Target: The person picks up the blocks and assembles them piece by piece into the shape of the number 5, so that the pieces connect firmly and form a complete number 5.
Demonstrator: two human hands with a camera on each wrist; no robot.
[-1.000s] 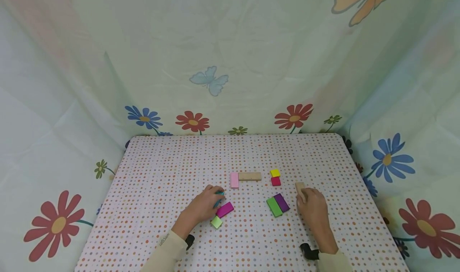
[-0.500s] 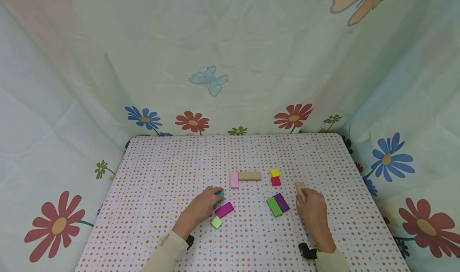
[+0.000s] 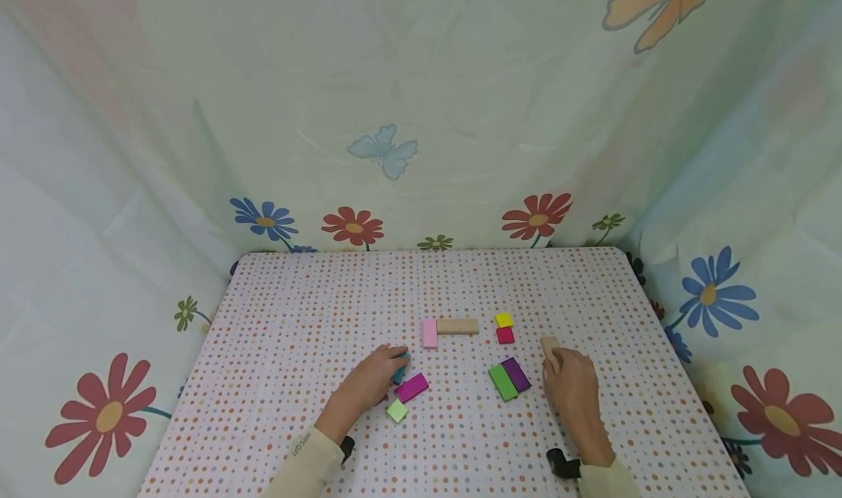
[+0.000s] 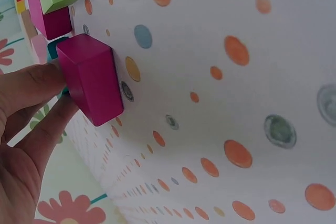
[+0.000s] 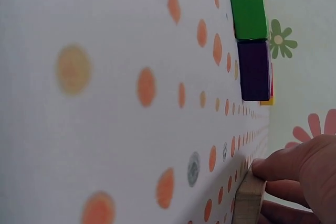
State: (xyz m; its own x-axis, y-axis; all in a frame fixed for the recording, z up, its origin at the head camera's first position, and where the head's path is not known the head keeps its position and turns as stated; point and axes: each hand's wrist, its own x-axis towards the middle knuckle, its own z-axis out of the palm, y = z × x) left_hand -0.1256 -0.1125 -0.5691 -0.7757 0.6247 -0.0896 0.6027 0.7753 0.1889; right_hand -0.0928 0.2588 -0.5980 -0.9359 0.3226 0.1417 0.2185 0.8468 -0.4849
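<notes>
My left hand [image 3: 373, 376] pinches a teal block [image 3: 400, 368] between thumb and fingers at the left of the group. Right by those fingertips, a magenta block [image 4: 92, 80] stands in the left wrist view, mostly hidden under the hand in the head view. A second magenta block [image 3: 411, 387] lies just right of that hand, its corner at a light green block [image 3: 397, 411]. On the right, my right hand [image 3: 574, 382] grips a plain wooden block [image 5: 249, 198], whose far end [image 3: 549, 346] pokes out past the thumb.
Between the hands, a green block [image 3: 503, 382] and a purple block [image 3: 516, 374] lie side by side. Farther back, a pink block [image 3: 430, 333] meets a longer wooden block [image 3: 457, 327]. A yellow block [image 3: 503, 320] adjoins a red one [image 3: 505, 336]. The dotted table [image 3: 296, 293] backs onto a flowered curtain.
The left fingers have turned slightly about the teal block, and an edge of the magenta block now shows beneath that hand. The right hand stays with its wooden block.
</notes>
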